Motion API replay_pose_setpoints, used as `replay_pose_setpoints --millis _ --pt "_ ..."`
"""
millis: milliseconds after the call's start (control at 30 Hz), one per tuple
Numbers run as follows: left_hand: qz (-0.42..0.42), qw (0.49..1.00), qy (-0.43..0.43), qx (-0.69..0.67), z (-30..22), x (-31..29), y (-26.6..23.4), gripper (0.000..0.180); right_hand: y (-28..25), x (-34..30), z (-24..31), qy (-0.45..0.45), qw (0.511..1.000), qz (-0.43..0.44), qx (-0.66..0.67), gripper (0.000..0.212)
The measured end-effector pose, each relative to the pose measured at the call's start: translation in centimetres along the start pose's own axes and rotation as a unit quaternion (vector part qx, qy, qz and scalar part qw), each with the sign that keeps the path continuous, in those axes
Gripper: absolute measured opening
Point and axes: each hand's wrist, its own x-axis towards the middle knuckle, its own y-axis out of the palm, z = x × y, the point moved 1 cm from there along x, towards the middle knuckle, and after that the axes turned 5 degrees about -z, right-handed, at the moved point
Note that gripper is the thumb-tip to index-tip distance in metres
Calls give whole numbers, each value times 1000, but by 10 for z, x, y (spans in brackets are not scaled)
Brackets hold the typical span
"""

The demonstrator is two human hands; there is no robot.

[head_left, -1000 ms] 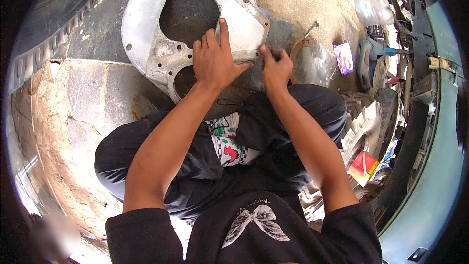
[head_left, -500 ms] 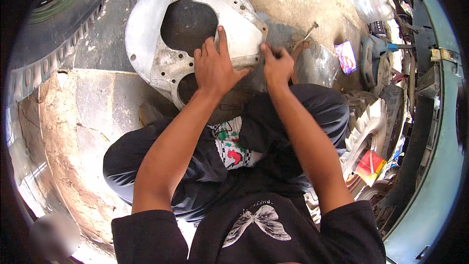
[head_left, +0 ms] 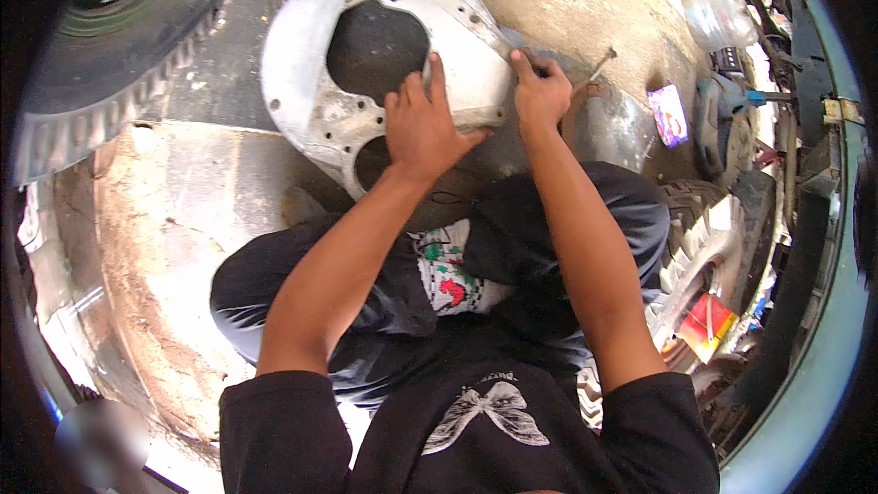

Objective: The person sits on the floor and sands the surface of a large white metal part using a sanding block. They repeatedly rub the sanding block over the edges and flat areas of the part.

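A flat silver metal bell-housing plate point(head_left: 473, 66) lies in front of me, with bolt holes, one large irregular opening and a smaller round one. My left hand point(head_left: 421, 128) rests on its lower middle, index finger stretched along the big opening's edge and thumb spread to the right. At the plate's right edge is my right hand point(head_left: 546, 96), fingers curled in and one fingertip against the rim. Whatever those curled fingers hold, if anything, is hidden. My crossed legs point(head_left: 585, 206) in dark trousers are just below the plate.
A large tyre point(head_left: 137, 73) stands at the upper left. To the right are a rod-like tool point(head_left: 599, 69), a purple packet point(head_left: 669, 116), a clear plastic bottle point(head_left: 718, 16) and a blue-grey clamp-like tool point(head_left: 718, 123). A toothed wheel point(head_left: 700, 247) lies near my right knee.
My right hand has moved up along the plate's right edge. My left hand keeps its place on the plate. The whole view has shifted slightly.
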Motion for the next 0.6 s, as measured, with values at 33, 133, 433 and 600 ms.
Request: replay_pose_setpoints --millis 33,133,433,600 --pt "1 1000 -4 -2 1 0 -1 136 1 -3 -5 8 999 -3 -42 53" --pt "29 999 -19 -14 -1 0 2 141 -3 -6 -49 -20 1000 6 17 51" --pt "4 1000 -8 -17 8 -8 -7 142 12 -2 -28 -26 998 57 13 56" --pt "6 1000 -14 0 4 -8 -9 142 15 -4 -24 -22 999 25 36 61"
